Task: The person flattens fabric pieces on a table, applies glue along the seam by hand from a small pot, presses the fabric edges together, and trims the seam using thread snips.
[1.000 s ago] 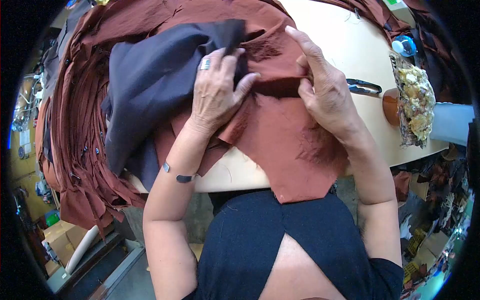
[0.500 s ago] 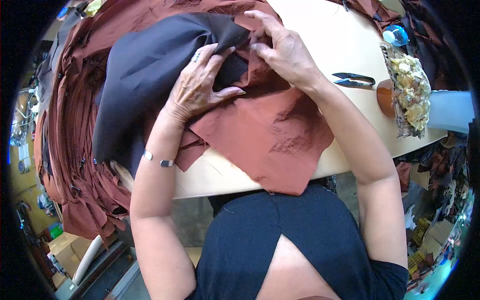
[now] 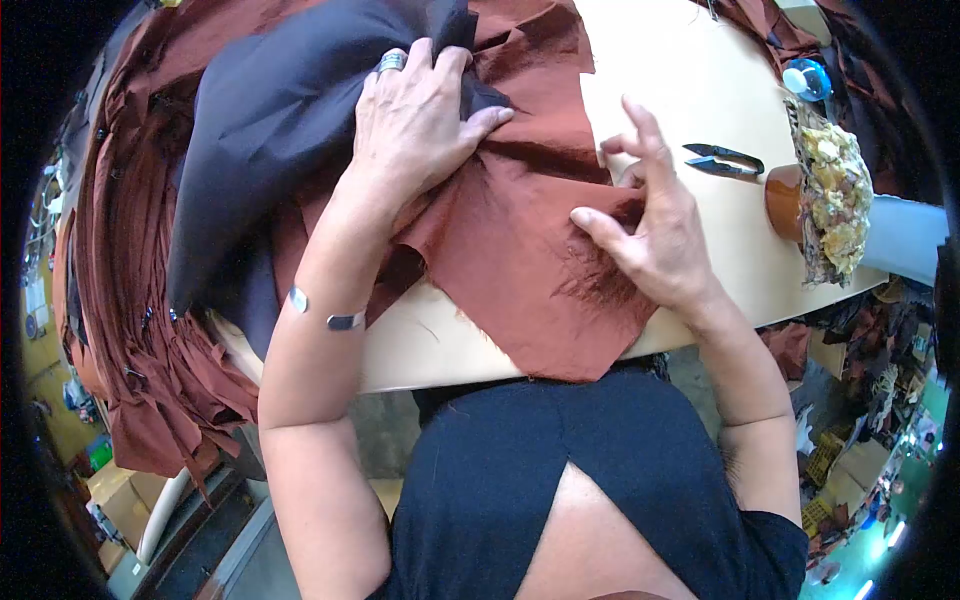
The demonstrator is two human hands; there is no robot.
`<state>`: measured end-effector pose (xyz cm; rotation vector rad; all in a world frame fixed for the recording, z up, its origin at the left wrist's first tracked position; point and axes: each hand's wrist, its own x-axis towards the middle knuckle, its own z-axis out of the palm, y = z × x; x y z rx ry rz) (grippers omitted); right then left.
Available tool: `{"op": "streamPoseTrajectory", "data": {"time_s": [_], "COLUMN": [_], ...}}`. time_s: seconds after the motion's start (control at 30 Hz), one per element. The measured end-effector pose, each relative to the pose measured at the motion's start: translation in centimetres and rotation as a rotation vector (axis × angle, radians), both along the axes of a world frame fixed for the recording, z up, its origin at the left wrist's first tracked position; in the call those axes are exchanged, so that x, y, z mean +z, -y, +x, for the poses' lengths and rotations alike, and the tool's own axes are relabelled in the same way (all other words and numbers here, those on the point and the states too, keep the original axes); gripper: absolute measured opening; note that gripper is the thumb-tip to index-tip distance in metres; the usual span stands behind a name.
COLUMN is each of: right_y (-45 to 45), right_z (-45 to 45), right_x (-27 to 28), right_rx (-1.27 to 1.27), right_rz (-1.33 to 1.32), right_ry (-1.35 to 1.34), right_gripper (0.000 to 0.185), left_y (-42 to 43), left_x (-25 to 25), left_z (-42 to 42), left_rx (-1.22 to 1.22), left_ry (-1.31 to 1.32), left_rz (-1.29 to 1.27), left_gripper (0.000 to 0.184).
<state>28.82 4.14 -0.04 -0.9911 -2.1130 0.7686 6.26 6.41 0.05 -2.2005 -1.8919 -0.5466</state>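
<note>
My left hand (image 3: 420, 115) is on the dark navy-black cloth (image 3: 270, 130), its fingers bent into the bunched fabric and its thumb stretched out to the right over the reddish-brown cloth. A ring sits on one finger and an open metal cuff (image 3: 345, 322) on the forearm. Below and right of it, the reddish-brown cloth (image 3: 530, 270) spreads out, its pointed corner hanging over the table edge against my dark top. Over that cloth's right side is my right hand (image 3: 655, 225), thumb and fingers apart. Creases and a shadowed fold show beside its thumb.
Thread snips (image 3: 722, 160) lie on the cream table (image 3: 690, 60) to the right. Beyond them are a brown cup-like object (image 3: 783, 203), a crumbly yellowish block (image 3: 832, 200) and a blue-capped bottle (image 3: 806, 79). Gathered reddish-brown cloth (image 3: 130, 260) drapes over the left side.
My right hand has moved down and right, leaving the dark cloth's edge, and its fingers are spread. My left hand has shifted up and right, and the dark cloth is pushed up with it.
</note>
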Motion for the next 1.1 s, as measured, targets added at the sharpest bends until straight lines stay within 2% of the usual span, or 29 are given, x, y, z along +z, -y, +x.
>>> {"op": "streamPoseTrajectory", "data": {"time_s": [0.1,0.13,0.17,0.2,0.3,0.33,0.43,0.57,0.63,0.7,0.77,0.83,0.93,1.03,1.1], "right_y": [0.8,0.8,0.9,1.5,1.6,1.7,1.8,2.6,3.0,3.2,1.8,1.5,0.2,-1.0,-1.0], "right_z": [-0.1,0.0,0.0,0.1,0.1,0.2,0.3,1.2,3.7,7.3,11.8,14.4,16.4,17.5,17.3], "right_x": [-1.0,-1.2,-1.4,-1.4,-1.7,-1.9,-1.7,-0.4,2.3,5.0,7.3,7.9,6.4,5.4,5.6], "right_rx": [0.03,0.034,0.039,-0.002,0.003,0.062,0.132,0.042,-0.036,-0.324,-0.492,-0.665,-0.599,-0.599,-0.588], "right_rz": [0.187,0.219,0.25,0.244,0.614,0.59,0.378,0.326,0.536,0.687,0.74,0.598,0.207,0.366,0.307], "right_ry": [0.088,0.118,0.148,0.257,0.448,0.474,0.562,0.524,0.522,0.553,0.477,0.492,0.301,0.25,0.161], "right_gripper": [0.081,0.08,0.08,0.069,0.055,0.048,0.049,0.05,0.057,0.061,0.077,0.086,0.092,0.094,0.092], "left_y": [-0.7,-0.8,-0.9,-0.8,-0.9,-0.8,-0.8,-0.9,-0.8,-0.8,-1.0,-1.0,-1.1,-1.1,-1.0], "left_x": [0.5,-0.8,-1.1,-1.3,-1.9,-1.9,-2.2,-1.9,-1.6,-1.6,-1.8,-2.2,-2.4,-2.4,-2.4], "left_z": [0.0,-0.5,-0.5,-0.5,-0.9,-0.9,-1.3,-1.2,-0.9,-0.7,-1.0,-1.2,-1.2,-1.3,-1.5], "left_rx": [0.008,-0.068,-0.033,0.002,0.032,0.032,0.007,-0.013,0.023,0.064,0.03,0.015,-0.001,0.004,0.004], "left_ry": [-0.027,-0.047,-0.033,-0.019,0.021,0.028,-0.013,-0.047,-0.036,-0.026,-0.012,-0.001,-0.009,-0.003,0.004], "left_rz": [-0.214,-0.07,-0.04,-0.012,0.098,0.107,0.131,0.115,0.057,0.02,0.04,0.05,0.07,0.062,0.067], "left_gripper": [0.028,0.024,0.023,0.022,0.018,0.018,0.018,0.017,0.017,0.019,0.019,0.019,0.019,0.019,0.019]}}
